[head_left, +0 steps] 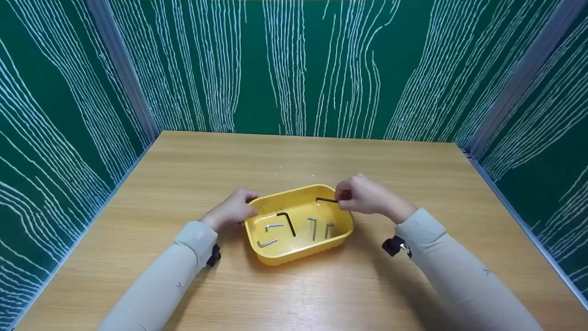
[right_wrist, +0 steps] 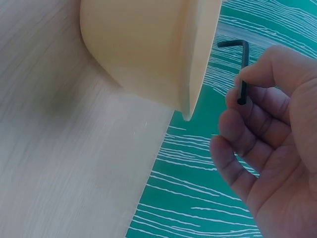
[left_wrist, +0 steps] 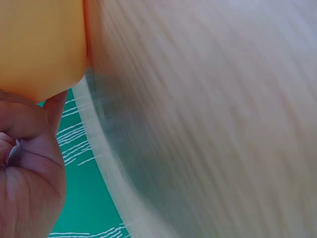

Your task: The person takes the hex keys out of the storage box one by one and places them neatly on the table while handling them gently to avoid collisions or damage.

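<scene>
A yellow plastic bin (head_left: pixel 298 253) stands on the wooden table, turned slightly askew. My left hand (head_left: pixel 233 208) grips its left end at the rim; in the left wrist view the curled fingers (left_wrist: pixel 25 121) lie against the bin's wall. Between thumb and fingers, my right hand (head_left: pixel 367 195) pinches a black hex key (right_wrist: pixel 243 62), its short bent end pointing toward the bin. In the head view this key overlaps the far right corner of the bin. On the bin floor lie another black hex key (head_left: pixel 289 224) and several silver hex keys (head_left: pixel 314 228), spread apart.
The wooden table (head_left: pixel 206 161) runs back to green panels (head_left: pixel 252 69) with white wavy lines, which also close off both sides. A few tiny white specks (head_left: pixel 280 167) lie behind the bin. Dark wrist cameras (head_left: pixel 393 246) hang below both sleeves.
</scene>
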A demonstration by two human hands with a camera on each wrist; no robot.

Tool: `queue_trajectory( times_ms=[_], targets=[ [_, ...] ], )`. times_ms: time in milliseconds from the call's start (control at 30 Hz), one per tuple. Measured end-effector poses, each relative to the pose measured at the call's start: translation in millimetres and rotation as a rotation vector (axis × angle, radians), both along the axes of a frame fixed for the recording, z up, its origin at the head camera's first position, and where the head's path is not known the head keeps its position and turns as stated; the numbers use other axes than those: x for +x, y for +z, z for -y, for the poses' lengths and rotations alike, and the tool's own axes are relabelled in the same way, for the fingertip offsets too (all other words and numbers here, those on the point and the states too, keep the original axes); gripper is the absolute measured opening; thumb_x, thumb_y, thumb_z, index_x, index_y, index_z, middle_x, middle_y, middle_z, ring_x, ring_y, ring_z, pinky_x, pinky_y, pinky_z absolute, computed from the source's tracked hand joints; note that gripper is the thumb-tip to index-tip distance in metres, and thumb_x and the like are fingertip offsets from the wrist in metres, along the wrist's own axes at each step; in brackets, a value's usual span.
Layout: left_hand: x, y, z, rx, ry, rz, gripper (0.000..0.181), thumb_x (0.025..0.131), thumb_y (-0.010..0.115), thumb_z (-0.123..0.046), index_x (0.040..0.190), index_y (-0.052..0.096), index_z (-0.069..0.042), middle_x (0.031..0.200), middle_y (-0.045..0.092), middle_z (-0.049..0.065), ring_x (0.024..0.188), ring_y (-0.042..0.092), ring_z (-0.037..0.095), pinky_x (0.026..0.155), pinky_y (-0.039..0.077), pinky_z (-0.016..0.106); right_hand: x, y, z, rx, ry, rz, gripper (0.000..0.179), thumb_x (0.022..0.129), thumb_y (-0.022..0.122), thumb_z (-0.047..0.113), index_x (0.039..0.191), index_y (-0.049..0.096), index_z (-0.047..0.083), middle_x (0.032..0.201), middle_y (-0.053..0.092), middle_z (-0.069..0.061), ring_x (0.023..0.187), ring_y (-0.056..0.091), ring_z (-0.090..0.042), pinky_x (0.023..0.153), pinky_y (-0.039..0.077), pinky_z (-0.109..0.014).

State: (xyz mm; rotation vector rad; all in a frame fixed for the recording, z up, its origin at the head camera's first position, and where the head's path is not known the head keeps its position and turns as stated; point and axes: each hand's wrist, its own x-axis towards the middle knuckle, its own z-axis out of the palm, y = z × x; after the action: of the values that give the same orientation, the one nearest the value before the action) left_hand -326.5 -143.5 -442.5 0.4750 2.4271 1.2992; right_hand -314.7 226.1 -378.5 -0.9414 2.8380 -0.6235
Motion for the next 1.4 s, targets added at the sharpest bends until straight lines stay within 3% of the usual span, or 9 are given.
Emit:
queue_trajectory(
  times_ms=[267, 667, 1067, 1400],
  targets=[
    [-0.8, -1.2, 0.5, -0.006, 0.009, 0.010, 0.038, 0.094, 0.055, 0.000, 0.127, 0.072, -0.005, 0.095, 0.067, 0.010, 0.053, 0.050, 0.010, 0.046, 0.043, 0.021, 1.1, -0.1, -7, -0.019, -0.023, -0.001, 0.008, 0.094, 0.074, 0.006, 0.100, 0.080, 0.006, 0.093, 0.078, -0.009, 0.075, 0.065, -0.017, 0.075, 0.065, -0.035],
    [-1.3, -0.6, 0.8, -0.020, 0.011, 0.006, 0.035, 0.094, 0.056, -0.002, 0.125, 0.072, -0.006, 0.092, 0.066, 0.008, 0.053, 0.049, 0.011, 0.046, 0.042, 0.022, 1.5, -0.6, -17, -0.078, -0.054, -0.011, 0.009, 0.093, 0.077, 0.006, 0.099, 0.081, 0.001, 0.090, 0.078, -0.009, 0.073, 0.064, -0.018, 0.071, 0.062, -0.029],
    [-2.2, -0.7, -1.6, -0.003, -0.013, -0.017, 0.022, 0.088, 0.053, 0.003, 0.105, 0.066, 0.004, 0.073, 0.057, 0.002, 0.046, 0.046, 0.010, 0.042, 0.038, 0.022, -1.1, -4.1, -32, -0.104, -0.056, -0.059, 0.007, 0.095, 0.073, 0.004, 0.094, 0.080, 0.005, 0.085, 0.076, -0.008, 0.070, 0.061, -0.016, 0.067, 0.057, -0.021],
    [-2.6, -1.6, -0.7, -0.006, -0.013, -0.022, 0.022, 0.088, 0.053, 0.002, 0.105, 0.067, 0.003, 0.077, 0.059, 0.004, 0.047, 0.048, 0.011, 0.043, 0.040, 0.022, -3.1, -9.8, -43, -0.079, -0.075, -0.069, 0.012, 0.103, 0.062, 0.002, 0.106, 0.073, 0.000, 0.092, 0.073, -0.012, 0.075, 0.059, -0.017, 0.071, 0.057, -0.030]
  ],
)
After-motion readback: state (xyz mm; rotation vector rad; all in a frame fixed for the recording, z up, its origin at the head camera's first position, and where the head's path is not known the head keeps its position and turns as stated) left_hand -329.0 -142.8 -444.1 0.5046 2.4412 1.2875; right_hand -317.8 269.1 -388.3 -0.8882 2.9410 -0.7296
